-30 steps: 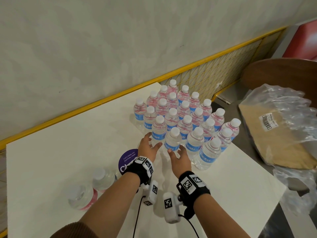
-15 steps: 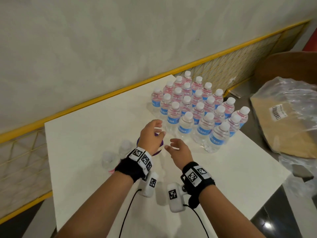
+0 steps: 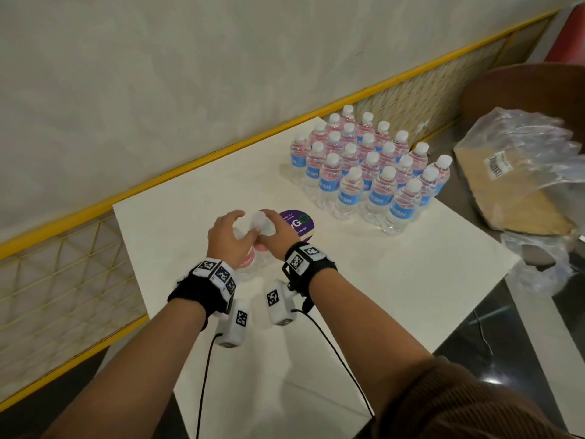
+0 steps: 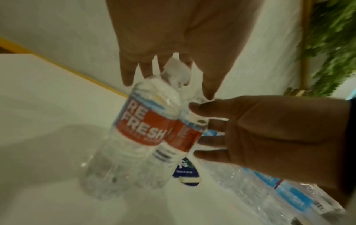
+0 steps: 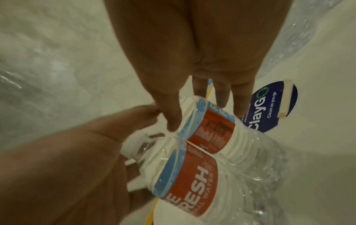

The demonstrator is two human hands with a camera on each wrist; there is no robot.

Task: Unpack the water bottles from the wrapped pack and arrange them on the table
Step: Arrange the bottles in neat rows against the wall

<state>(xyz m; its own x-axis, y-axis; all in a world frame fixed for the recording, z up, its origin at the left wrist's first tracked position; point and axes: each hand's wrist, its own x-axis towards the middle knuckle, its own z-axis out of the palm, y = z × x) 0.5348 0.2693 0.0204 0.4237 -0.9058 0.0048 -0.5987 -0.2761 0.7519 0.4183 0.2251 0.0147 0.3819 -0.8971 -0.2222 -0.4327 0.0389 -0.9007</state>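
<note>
Twenty-two grouped bottles [image 3: 351,188] stand on the one table [image 3: 411,280], plus two separate bottles [image 4: 138,124]; one round purple sticker [image 3: 297,221], one cardboard sheet [image 3: 506,201], one plastic wrap [image 3: 522,137]

Both forearms reach forward, meeting at the frame's centre. The left hand [image 3: 228,240] and right hand [image 3: 278,237] sit side by side, fingers curled downward, each grip closed on something.

white table [image 3: 395,280] with grouped upright bottles [image 3: 364,172], 2 separate bottles [image 3: 253,245], round purple sticker [image 3: 299,223]
</note>
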